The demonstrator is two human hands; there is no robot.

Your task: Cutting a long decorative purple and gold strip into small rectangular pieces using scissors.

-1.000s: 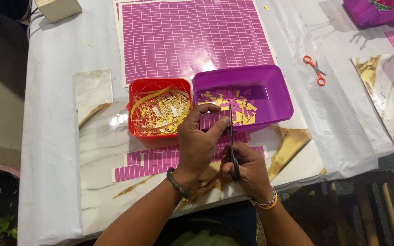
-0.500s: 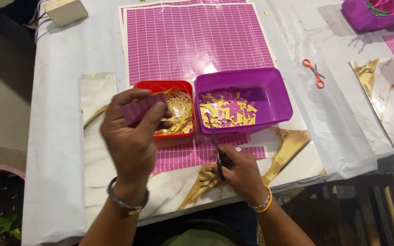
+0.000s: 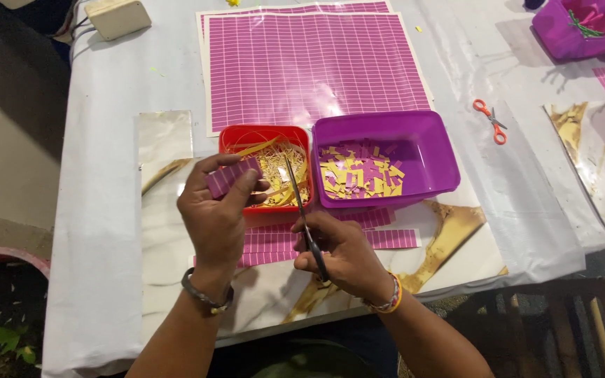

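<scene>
left hand: centre-left of frame; fingers pinched shut on a small purple gridded strip, held up over the red tub's near-left corner, likely so offcuts drop in
right hand: lower centre; closed through the handles of dark scissors; blades point up-frame toward the strip, tips over the red tub; can't tell if blades are parted
red tub: centre; holds thin yellow slivers; touching the purple tub on its right
purple tub: centre-right; holds small purple and yellow cut pieces
cut strips: purple gridded pieces flat on the marbled mat, just below both tubs, within reach
large sheets: uncut purple grid, top centre
orange scissors: upper right, lying apart, unused
beige box: upper left
</scene>
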